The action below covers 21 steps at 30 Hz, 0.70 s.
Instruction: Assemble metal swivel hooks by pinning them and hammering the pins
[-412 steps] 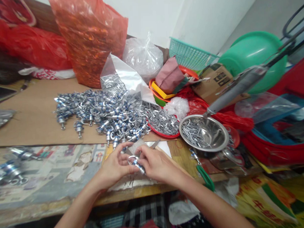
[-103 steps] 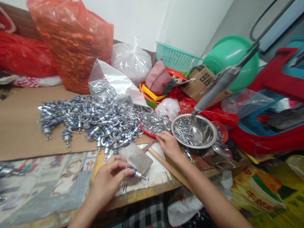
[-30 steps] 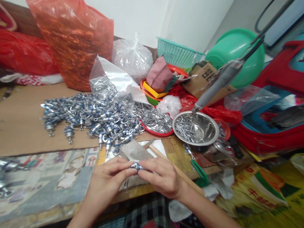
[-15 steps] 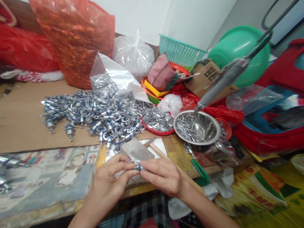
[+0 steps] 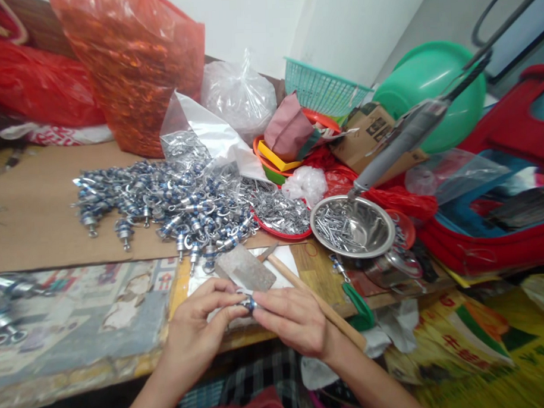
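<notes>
The left hand [image 5: 200, 325] and right hand [image 5: 294, 319] meet fingertip to fingertip at the near edge of the surface [image 5: 89, 329], both pinching one small blue-and-silver metal fitting [image 5: 248, 302] between them. Just beyond lies a grey block [image 5: 246, 268] beside a wooden handle [image 5: 315, 309]; farther off sit a heap of similar fittings [image 5: 165, 202] on cardboard and, to the right, a steel bowl of screws [image 5: 352, 226]

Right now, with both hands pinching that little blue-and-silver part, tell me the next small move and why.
Probably keep the left hand steady and let the right hand press or twist its piece home on the small metal part. Both sets of fingertips meet on it above the table edge, so the joining looks unfinished. The pile of like parts lies apart, farther back, on the cardboard.
</notes>
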{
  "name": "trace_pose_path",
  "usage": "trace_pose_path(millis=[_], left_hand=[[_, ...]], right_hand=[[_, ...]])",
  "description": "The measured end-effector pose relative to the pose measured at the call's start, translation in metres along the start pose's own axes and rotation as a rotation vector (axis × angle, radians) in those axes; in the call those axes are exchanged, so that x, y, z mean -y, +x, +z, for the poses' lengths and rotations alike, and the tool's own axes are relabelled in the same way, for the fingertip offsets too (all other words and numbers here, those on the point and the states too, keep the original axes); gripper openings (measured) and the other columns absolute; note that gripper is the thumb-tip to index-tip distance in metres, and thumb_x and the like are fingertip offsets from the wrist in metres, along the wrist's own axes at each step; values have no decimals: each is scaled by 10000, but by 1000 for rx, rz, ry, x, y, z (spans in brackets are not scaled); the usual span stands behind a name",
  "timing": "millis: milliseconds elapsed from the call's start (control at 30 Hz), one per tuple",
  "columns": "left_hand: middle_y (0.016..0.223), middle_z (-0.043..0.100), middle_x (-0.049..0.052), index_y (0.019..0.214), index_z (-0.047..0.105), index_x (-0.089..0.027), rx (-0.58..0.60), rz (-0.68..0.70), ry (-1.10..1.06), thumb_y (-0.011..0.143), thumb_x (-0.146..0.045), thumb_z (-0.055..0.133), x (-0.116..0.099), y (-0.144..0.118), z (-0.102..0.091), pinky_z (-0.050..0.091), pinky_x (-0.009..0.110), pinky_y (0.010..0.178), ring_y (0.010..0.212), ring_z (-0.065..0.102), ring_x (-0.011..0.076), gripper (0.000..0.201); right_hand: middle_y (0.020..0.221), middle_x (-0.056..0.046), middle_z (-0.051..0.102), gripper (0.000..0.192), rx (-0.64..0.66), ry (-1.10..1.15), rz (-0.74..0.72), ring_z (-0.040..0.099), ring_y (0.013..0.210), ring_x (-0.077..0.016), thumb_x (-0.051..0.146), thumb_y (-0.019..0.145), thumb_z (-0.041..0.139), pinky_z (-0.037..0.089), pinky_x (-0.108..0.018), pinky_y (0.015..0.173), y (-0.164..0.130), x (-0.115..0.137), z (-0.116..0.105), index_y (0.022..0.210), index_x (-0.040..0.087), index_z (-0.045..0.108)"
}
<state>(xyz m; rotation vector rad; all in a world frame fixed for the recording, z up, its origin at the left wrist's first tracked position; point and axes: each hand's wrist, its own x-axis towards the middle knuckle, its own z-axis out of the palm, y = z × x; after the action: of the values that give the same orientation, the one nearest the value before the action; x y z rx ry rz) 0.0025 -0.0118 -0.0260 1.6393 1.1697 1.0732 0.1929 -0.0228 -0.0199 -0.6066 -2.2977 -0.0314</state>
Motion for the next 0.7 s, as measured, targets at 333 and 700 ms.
trace_pose_path(millis=[333,700], left_hand=[[687,659,22,602,723,-228,-50,-28,-36,624,-219,648,-6,3,2,493,239,599,668,621,165,78],[691,665,22,702,724,-204,-80,128,113,677,-193,617,0,2,7,479,204,605,652,620,144,110]], right_hand=[[858,-85,675,226,-153,181,281,622,804,-170,166,773,562,516,-304,705,5,6,7,994,177,612],[642,-10,623,93,-255,467,803,581,634,-125,133,718,603,470,-224,605,23,9,26,645,175,644]])
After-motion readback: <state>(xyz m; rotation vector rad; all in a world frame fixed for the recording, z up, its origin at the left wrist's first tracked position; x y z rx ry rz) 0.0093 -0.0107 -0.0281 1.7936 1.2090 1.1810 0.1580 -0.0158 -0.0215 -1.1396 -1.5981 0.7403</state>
